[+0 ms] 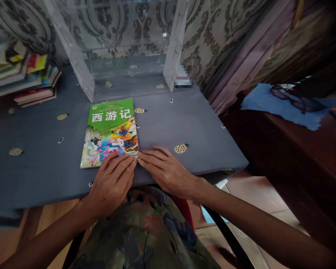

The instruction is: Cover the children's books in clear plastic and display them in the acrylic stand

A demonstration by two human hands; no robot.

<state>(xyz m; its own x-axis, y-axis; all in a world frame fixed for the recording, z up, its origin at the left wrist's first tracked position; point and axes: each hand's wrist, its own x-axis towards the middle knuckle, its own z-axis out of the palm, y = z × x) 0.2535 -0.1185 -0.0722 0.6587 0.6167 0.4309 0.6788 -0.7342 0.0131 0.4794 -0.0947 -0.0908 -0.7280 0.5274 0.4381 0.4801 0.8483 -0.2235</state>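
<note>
A picture book with a green top, white Chinese characters and cartoon figures lies closed and slightly turned on the cloth-covered table. My left hand rests over its lower edge, the fingers pressed together and their tips at the lower right corner. From the right, my right hand meets it there, its forefingers closed on that same corner and the outer finger curled. Both thumbs are hidden beneath the hands, so how the corner sits between the fingers does not show.
Behind the book stands a clear plastic rack with upright side panels. Stacked books fill the far left of the table. On the right, a blue cloth and glasses lie on dark wooden furniture.
</note>
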